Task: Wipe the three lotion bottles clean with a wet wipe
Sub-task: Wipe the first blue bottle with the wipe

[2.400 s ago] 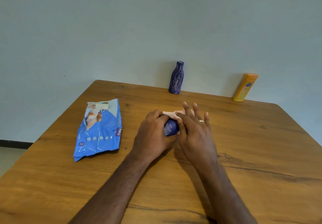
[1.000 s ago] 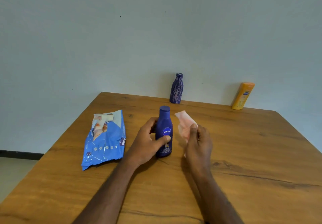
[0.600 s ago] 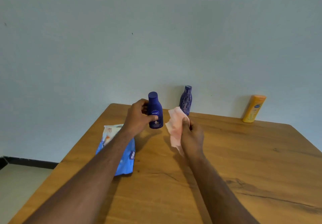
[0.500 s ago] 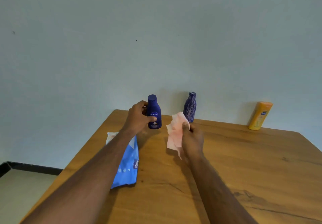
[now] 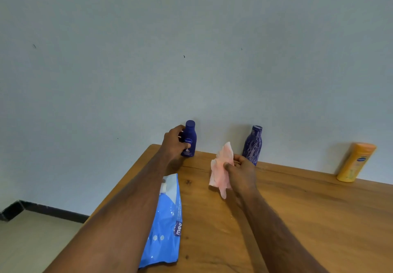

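Blue Nivea bottle upright in left hand, capped.

the table is warm brown wood, smooth, with dark grain and knots. the wipes pack is glossy blue plastic film, crinkled. the wet wipe looks soft pink cloth.

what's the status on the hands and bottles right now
Left hand grips the dark blue bottle, upright at the table's far edge. Right hand pinches the pink wipe. Patterned bottle, yellow bottle unobstructed.
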Demonstrator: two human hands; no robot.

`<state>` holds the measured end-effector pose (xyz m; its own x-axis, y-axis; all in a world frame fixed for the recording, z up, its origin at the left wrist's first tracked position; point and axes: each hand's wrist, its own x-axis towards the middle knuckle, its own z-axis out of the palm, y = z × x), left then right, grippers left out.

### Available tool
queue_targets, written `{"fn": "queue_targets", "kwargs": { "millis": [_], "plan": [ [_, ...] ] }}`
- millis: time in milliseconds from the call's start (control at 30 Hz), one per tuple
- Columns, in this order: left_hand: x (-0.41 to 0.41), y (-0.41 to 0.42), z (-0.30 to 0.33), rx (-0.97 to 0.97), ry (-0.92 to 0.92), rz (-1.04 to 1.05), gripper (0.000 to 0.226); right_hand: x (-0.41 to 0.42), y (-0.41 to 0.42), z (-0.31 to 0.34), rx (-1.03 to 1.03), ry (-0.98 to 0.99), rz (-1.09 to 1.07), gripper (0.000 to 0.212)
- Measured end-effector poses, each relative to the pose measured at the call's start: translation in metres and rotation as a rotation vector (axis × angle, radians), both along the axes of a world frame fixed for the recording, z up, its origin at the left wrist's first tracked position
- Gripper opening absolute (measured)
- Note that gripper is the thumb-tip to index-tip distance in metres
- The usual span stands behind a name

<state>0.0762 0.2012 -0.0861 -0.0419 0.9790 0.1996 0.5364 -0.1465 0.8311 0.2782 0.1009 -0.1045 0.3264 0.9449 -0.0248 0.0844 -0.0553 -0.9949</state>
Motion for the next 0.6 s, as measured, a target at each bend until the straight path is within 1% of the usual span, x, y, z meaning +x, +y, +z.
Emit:
{"fn": "queue_targets", "kwargs": {
  "millis": [200, 367, 600],
  "plan": [
    [-0.004, 0.018, -0.006, -0.025, -0.03, 0.014, 0.067, -0.001, 0.007, -0.006, 0.005, -0.006, 0.001, 0.044],
    [-0.006, 0.024, -0.008, -0.034, 0.016, 0.012, 0.066, -0.001, 0.008, -0.008, 0.007, 0.002, 0.007, 0.042],
    [-0.006, 0.029, -0.006, -0.029, 0.055, 0.001, 0.061, -0.004, 0.007, -0.012, -0.024, 0.021, 0.012, 0.043]
  ]
}}
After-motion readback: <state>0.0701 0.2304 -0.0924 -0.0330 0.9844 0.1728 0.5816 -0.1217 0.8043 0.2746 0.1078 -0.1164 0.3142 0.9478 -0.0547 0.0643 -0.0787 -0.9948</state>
